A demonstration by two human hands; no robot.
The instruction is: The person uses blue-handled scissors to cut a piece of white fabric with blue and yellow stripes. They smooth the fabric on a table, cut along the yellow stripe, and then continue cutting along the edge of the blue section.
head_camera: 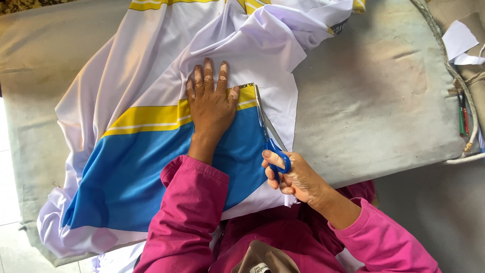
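Note:
A white fabric piece (151, 60) with a blue panel and a yellow stripe lies spread over a padded grey table (374, 101). My left hand (211, 101) presses flat on the fabric, fingers together, across the yellow stripe. My right hand (295, 177) grips blue-handled scissors (265, 126), whose blades point away from me and run along the fabric just right of my left hand, near the cloth's right edge. Both my sleeves are magenta.
The table's worn grey cover has a bare stretch to the right of the fabric. At the far right edge lie a red and a green pen (462, 114), a cord and white paper scraps (459, 43). Tiled floor shows at the left.

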